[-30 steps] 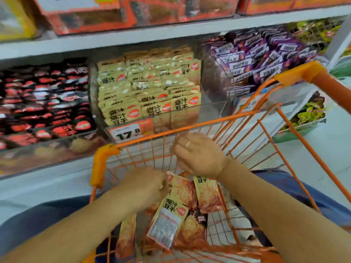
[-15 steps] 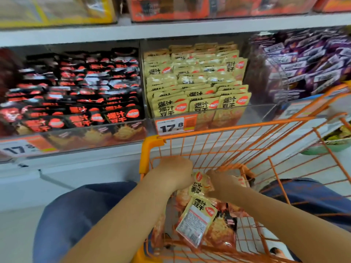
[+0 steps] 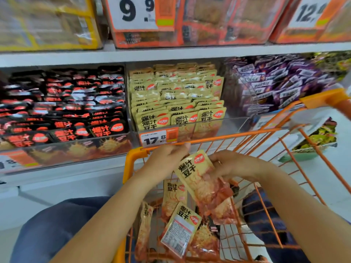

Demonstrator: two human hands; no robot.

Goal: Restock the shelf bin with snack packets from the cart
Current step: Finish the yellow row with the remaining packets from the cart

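A stack of yellow snack packets [image 3: 197, 177] is held above the orange wire cart [image 3: 224, 136]. My right hand [image 3: 232, 165] grips the stack from its right side. My left hand [image 3: 167, 158] touches the stack's upper left edge, fingers curled near the cart's front rail. More yellow packets [image 3: 180, 226] lie loose in the cart below. The clear shelf bin [image 3: 218, 123] straight ahead holds rows of the same yellow packets and carries a 17.8 price tag [image 3: 158, 138].
A bin of black and red packets [image 3: 62, 109] stands left of the yellow bin, a bin of purple packets [image 3: 281, 84] to its right. Boxed goods fill the upper shelf [image 3: 171, 52]. A green-packet tray [image 3: 319, 141] sits beyond the cart's right side.
Both hands have lifted the gathered yellow packets out of the cart bottom to the height of its front rail. The view has tilted up toward the shelves.
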